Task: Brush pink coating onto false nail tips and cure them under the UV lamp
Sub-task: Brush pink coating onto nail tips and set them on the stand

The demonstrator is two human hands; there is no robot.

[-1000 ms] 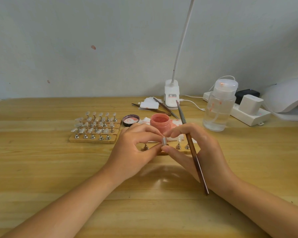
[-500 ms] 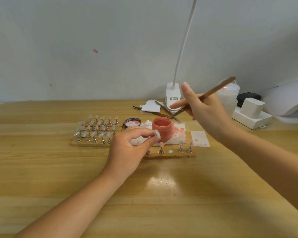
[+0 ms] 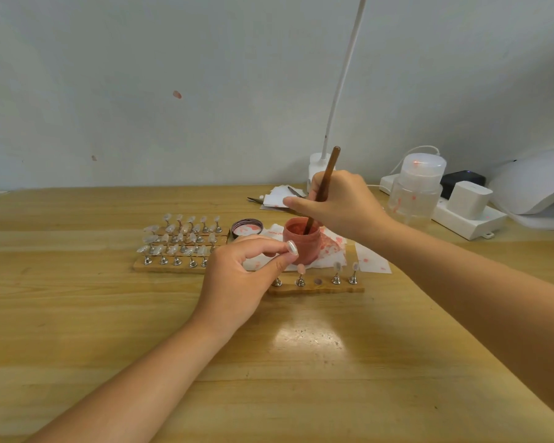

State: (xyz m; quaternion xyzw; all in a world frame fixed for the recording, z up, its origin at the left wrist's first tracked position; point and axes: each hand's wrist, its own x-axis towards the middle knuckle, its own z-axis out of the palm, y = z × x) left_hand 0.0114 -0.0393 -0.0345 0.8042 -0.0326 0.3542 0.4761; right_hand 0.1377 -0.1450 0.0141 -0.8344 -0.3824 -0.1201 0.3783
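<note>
1. My right hand (image 3: 339, 203) has its grip closed round the brush (image 3: 325, 183), held nearly upright, with the bristle end down inside the open pink jar (image 3: 301, 239). I judge I am loading coating.
2. My left hand (image 3: 237, 276) pinches one uncoated nail tip (image 3: 291, 247) between thumb and forefinger, just in front of the jar and above the worktop (image 3: 301, 362).
3. On the small stand (image 3: 317, 287) near me, one tip (image 3: 301, 268) looks pink; two more to its right look pale, and one socket between them stands bare. That gap is probably where my held tip belongs.
4. The larger rack (image 3: 173, 265) to the left carries many tips, all seemingly clear.
5. The UV lamp (image 3: 534, 183) sits at the far right, well apart from the tips. I cannot tell whether it is lit.
6. So, by my reckoning, the work is early: most coating and all visible curing remain.
</note>
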